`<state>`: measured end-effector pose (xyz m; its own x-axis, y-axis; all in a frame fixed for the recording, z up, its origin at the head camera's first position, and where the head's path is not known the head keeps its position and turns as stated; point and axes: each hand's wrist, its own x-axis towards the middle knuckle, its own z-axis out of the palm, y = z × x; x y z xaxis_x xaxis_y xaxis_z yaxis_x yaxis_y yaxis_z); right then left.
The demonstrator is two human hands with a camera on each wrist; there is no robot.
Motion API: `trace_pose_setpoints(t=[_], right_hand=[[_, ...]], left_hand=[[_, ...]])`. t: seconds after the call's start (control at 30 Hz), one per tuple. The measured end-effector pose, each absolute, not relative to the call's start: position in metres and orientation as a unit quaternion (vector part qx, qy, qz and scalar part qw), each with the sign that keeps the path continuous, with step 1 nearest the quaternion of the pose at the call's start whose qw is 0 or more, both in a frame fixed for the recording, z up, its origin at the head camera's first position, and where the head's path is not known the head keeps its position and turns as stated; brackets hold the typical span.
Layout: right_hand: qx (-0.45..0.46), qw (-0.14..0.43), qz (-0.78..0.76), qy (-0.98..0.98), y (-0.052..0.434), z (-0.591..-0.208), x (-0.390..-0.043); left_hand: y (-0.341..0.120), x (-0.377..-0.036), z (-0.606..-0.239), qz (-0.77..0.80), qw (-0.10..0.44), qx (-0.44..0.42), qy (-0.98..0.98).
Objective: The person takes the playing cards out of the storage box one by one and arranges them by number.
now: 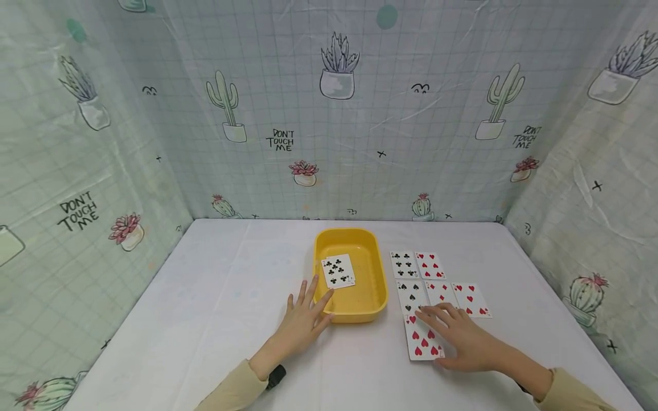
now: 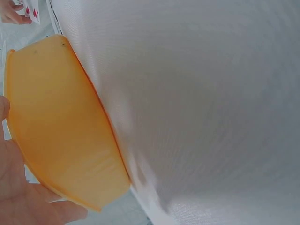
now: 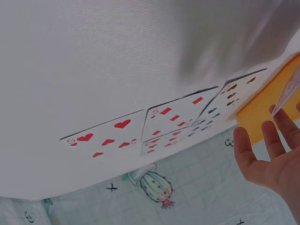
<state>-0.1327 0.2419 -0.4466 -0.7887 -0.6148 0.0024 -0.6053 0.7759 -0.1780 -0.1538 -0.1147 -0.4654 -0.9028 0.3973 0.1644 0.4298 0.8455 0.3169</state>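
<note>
A yellow tray [image 1: 377,285] sits a little past the middle of the white table [image 1: 216,297]; inside it, toward its 10 o'clock corner, lies a club card [image 1: 338,270], face up. The left hand [image 1: 304,319] rests at the tray's 7 o'clock corner, fingers straight and spread, fingertips against the near rim; the left wrist view shows the palm alongside the tray's outer wall; it holds nothing.

At 3 o'clock from the tray, just beside it, cards lie face up in rows; the far row has a black card [image 1: 403,264] and a red card [image 1: 429,265] touching side by side; the next row has a spade card [image 1: 410,294], a diamond card [image 1: 440,292] and a heart card [image 1: 470,299]. At 6 o'clock from the spade card lies a single hearts card [image 1: 420,339]; the right hand [image 1: 460,337] lies flat over its right half, fingers straight and slightly apart, fingertips reaching the near edges of the spade and diamond cards; no pinch shows.

The tray's wall stands between the two hands; the card rows crowd the right hand at 12 o'clock.

A cactus-print curtain [image 1: 329,114] walls the table at 9, 12 and 3 o'clock, close to its edges; bare cloth lies wide at 9 o'clock from the left hand and along the near edge at 6 o'clock; a narrower bare strip runs at 3 o'clock from the cards.
</note>
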Motion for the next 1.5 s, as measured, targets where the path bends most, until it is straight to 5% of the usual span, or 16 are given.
trace_pose_setpoints(t=[0.37,1.5], right_hand=[[-0.321,0.056,-0.091,0.941,0.245,-0.459,-0.134],[-0.357,-0.004,-0.064,0.932,0.253,-0.478,-0.140]], left_hand=[[-0.115,-0.153,-0.466,-0.172,0.038,-0.209,-0.962],[-0.114,-0.154,-0.467,-0.179,0.043,-0.210,-0.960]])
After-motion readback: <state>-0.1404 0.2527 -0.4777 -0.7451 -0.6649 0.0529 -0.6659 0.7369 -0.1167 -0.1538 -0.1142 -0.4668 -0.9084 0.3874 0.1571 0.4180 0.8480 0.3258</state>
